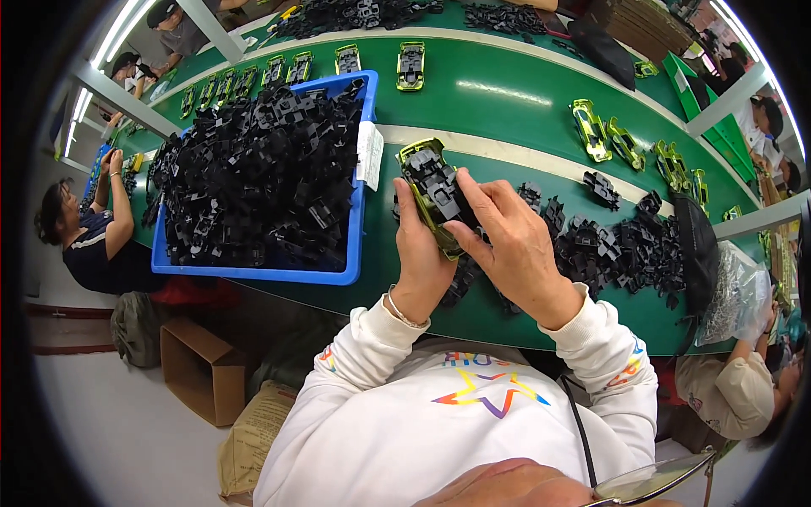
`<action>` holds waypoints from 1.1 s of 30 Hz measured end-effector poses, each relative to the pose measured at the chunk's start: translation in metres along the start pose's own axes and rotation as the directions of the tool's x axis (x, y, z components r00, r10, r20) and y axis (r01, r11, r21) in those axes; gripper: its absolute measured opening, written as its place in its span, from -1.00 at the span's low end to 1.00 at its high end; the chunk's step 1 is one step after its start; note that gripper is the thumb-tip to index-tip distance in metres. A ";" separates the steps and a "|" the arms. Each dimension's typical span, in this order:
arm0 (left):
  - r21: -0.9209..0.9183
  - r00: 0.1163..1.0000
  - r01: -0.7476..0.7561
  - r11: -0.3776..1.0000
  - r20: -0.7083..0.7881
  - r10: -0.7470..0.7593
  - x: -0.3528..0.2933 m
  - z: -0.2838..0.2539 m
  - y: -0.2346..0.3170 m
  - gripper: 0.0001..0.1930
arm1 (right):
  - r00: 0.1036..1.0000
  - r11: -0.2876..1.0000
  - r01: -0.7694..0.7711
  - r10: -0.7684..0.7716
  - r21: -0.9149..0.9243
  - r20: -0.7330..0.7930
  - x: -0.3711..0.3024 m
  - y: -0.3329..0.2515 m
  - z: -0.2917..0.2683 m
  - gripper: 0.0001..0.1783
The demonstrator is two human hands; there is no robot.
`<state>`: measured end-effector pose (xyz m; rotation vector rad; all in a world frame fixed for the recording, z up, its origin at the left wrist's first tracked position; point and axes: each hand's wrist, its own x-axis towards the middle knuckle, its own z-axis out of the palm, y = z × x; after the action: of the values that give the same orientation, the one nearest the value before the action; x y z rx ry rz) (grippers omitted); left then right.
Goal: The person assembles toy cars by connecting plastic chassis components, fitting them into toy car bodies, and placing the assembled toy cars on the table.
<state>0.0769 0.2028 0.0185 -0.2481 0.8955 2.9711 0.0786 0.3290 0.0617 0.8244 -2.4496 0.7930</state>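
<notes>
A yellow-green toy car body [416,155] is held over the near side of the green table, tilted, with its open side up. Inside it sits a black plastic interior part [438,188]. My left hand [420,258] wraps round the body from the left and below. From the right, my right hand [517,241] rests its thumb and fingers on the black part and the body's edge. Loose black parts [591,245] lie in a heap right of my hands, and a few show below them, partly hidden.
At left stands a blue crate [361,228] heaped with black parts. Beyond a pale rail, car bodies [410,66] sit spaced along the green belt [498,93]. A black bag [697,245] and a clear plastic bag [735,291] lie at right. Other people sit on both sides.
</notes>
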 end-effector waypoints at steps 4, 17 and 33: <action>0.082 0.999 -0.045 0.996 0.011 0.044 -0.003 0.004 -0.002 -0.35 | 1.000 0.996 0.007 -0.006 -0.091 0.013 0.001 -0.002 -0.001 -0.38; 0.148 0.988 -0.144 0.978 0.079 0.134 0.002 -0.018 -0.023 -0.49 | 0.930 0.868 0.202 -0.024 -0.454 0.367 0.004 -0.007 -0.005 -0.37; 0.373 0.967 -0.208 0.904 0.218 0.132 0.005 -0.004 -0.003 -0.51 | 0.669 0.167 -0.735 0.333 0.657 0.664 0.008 0.030 -0.004 -0.60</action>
<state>0.0726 0.2037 0.0129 0.1294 1.5230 2.8054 0.0544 0.3478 0.0578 0.2733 -2.4844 2.7055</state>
